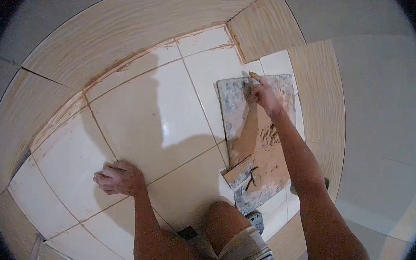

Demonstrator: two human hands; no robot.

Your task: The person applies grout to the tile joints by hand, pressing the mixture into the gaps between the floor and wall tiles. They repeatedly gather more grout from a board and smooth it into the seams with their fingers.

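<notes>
My left hand [119, 178] is closed in a loose fist low over the white floor tiles [176, 103], at the left; what it holds, if anything, is hidden. Over the top of a mottled grey board [232, 98], my right hand [264, 95] has its index finger stretched out, with the other fingers curled. Something small and dark seems to be at its fingertips, too blurred to make out. Reddish-brown paste [269, 159] is spread on the board's middle and lower part.
Wood-patterned tiles [151, 24] border the white floor at the back and right. Brownish paste lines the joints and the back edge. A flat strip [238, 171] lies at the board's lower left. My knees are at the bottom.
</notes>
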